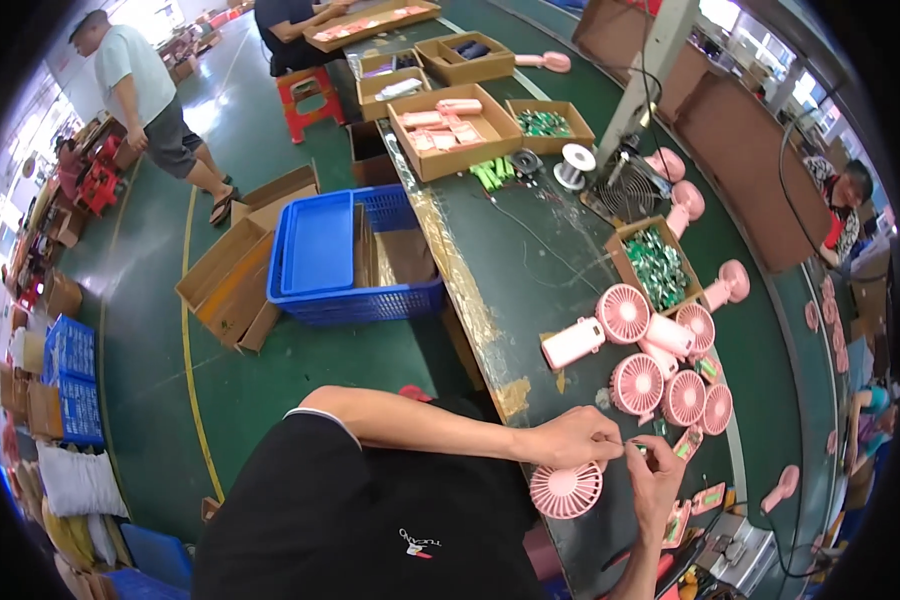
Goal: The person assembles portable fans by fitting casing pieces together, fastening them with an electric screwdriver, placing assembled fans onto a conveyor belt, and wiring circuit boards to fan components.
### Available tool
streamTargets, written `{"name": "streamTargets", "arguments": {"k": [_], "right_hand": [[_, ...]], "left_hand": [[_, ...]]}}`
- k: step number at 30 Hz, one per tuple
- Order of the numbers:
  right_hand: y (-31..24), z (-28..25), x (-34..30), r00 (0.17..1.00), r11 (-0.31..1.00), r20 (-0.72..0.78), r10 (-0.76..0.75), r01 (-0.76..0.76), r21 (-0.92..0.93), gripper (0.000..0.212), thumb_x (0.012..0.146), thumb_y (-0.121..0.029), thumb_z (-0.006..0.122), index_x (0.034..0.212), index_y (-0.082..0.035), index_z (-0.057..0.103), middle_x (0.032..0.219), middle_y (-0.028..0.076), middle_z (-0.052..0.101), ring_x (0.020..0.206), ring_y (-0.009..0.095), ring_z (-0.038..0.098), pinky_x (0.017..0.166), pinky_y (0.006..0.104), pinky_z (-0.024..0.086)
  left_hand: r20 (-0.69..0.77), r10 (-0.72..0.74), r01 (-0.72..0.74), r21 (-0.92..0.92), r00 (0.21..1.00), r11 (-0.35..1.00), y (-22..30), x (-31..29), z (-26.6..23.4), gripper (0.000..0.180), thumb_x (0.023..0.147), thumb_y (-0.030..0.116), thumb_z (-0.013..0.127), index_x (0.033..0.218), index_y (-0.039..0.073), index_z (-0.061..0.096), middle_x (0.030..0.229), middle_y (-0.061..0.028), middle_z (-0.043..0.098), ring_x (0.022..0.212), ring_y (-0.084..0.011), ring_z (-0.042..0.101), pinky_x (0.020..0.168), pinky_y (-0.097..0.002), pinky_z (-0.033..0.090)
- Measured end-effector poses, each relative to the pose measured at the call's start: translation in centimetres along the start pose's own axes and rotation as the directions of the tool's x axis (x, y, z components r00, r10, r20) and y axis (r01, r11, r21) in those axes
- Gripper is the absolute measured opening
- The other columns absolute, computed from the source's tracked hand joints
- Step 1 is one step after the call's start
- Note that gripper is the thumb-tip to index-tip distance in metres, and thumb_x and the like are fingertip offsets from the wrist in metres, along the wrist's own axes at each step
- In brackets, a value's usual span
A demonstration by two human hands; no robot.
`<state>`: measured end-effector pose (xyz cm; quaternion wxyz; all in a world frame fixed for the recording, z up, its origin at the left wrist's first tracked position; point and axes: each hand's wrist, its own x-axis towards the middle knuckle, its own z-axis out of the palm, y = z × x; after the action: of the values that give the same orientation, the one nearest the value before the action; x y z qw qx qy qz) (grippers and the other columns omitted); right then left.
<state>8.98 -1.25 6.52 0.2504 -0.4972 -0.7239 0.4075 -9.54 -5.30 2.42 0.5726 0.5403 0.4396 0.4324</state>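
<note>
My left hand (573,438) reaches over the bench with its fingers pinched together at the edge of a pink handheld fan (566,490). The fan's round grille shows just below that hand; its handle is hidden. Close by on the right, my right hand (656,476) has thumb and fingers pinched, fingertips almost meeting the left ones. Something small, pale and greenish shows at the right fingertips, too small to name. Beyond both hands lie several pink fans (637,384) and a pink fan handle (573,344).
A carton of small green circuit boards (658,268) stands past the fans. Farther along are a solder wire spool (574,166) and a carton of pink parts (455,130). Blue crates (355,305) sit left of the bench. A conveyor carries fans on the right. Other people are around.
</note>
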Motion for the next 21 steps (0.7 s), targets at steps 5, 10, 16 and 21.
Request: {"name": "streamTargets", "arguments": {"k": [5, 10, 16, 21], "right_hand": [[-1.5, 2.5, 3.0, 0.972, 0.966, 0.046, -0.231, 0.235, -0.112, 0.01, 0.073, -0.002, 0.07, 0.082, 0.003, 0.067, 0.063, 0.005, 0.056, 0.054, 0.009, 0.047, 0.05, 0.0254, 0.036], [-4.7, 5.9, 6.3, 0.903, 0.902, 0.139, -0.408, 0.422, -0.092, 0.008, 0.072, 0.001, 0.069, 0.078, 0.003, 0.064, 0.062, 0.005, 0.052, 0.054, 0.012, 0.048, 0.05, 0.027, 0.036], [-11.2, 8.3, 5.6, 0.802, 0.827, 0.437, -0.408, 0.527, -0.194, 0.013, 0.084, -0.011, 0.067, 0.092, -0.002, 0.065, 0.084, 0.018, 0.065, 0.076, 0.031, 0.062, 0.071, 0.0364, 0.049], [-11.7, 10.4, 6.1, 0.712, 0.859, 0.586, -0.387, 0.509, -0.051, 0.01, 0.084, -0.008, 0.065, 0.091, -0.001, 0.065, 0.081, 0.017, 0.065, 0.072, 0.03, 0.063, 0.07, 0.035, 0.05]], "left_hand": [[-0.108, 0.03, -0.042, -0.109, 0.994, 0.993, -0.4, -1.0, -3.4, 0.021, 0.087, 0.017, 0.061, 0.088, -0.003, 0.065, 0.069, -0.0056, 0.067, 0.064, -0.0089, 0.062, 0.061, -0.0256, 0.05], [-0.227, 0.044, -0.067, -0.098, 0.973, 0.993, 0.4, -2.6, -7.5, 0.015, 0.083, 0.013, 0.059, 0.085, -0.002, 0.064, 0.07, -0.0055, 0.067, 0.066, -0.0085, 0.062, 0.063, -0.026, 0.05], [-0.27, -0.013, -0.081, -0.336, 0.963, 0.938, -1.5, -6.7, -9.2, 0.012, 0.085, 0.011, 0.057, 0.085, -0.001, 0.061, 0.072, -0.0043, 0.065, 0.067, -0.0098, 0.062, 0.063, -0.0245, 0.05], [-0.267, -0.024, -0.071, -0.342, 0.963, 0.937, -1.9, -9.5, -10.0, 0.013, 0.086, 0.012, 0.059, 0.085, -0.001, 0.061, 0.074, -0.0051, 0.067, 0.068, -0.009, 0.062, 0.063, -0.0238, 0.05]]}}
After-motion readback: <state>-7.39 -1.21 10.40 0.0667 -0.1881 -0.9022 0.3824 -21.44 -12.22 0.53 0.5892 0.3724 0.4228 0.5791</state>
